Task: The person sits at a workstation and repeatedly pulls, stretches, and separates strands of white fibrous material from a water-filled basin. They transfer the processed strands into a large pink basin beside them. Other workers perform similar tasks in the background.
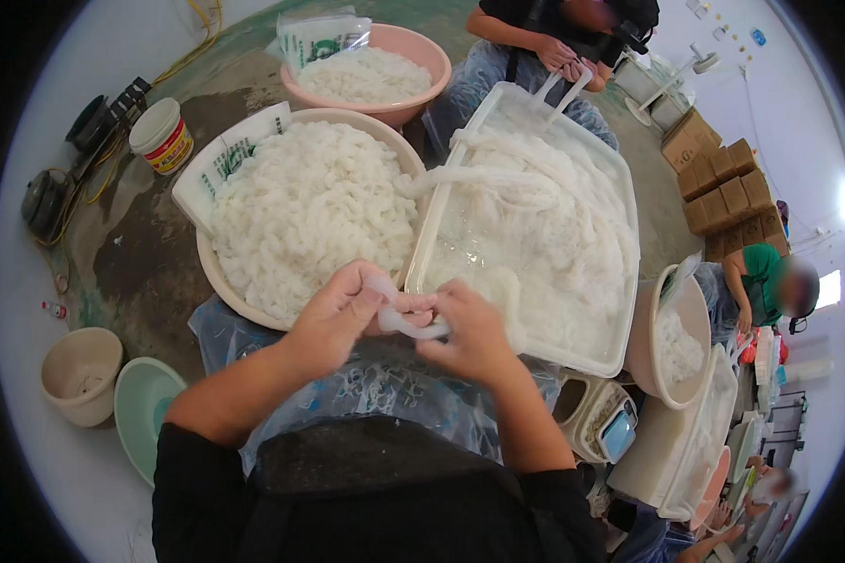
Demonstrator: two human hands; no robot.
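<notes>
My left hand (347, 305) and my right hand (465, 328) are close together in front of me, both closed on one soft, wet, whitish strand (411, 326). It looks like a length of sausage casing, looped between the fingers. Just beyond my left hand stands a round cream basin (218, 274) heaped with short, curled white pieces (314, 206). Beside it, ahead of my right hand, is a rectangular white tub (632, 263) with long tangled white strands (554, 202) in cloudy water. A thick strand (483, 176) lies across the rim between tub and basin.
Across the tub, a co-worker's hands (568, 64) hold white strands. A pink basin (437, 58) of white pieces stands behind the cream one. Left are a white bucket (157, 127), a beige basin (82, 371) and a green basin (145, 403). Another filled basin (648, 357) stands right.
</notes>
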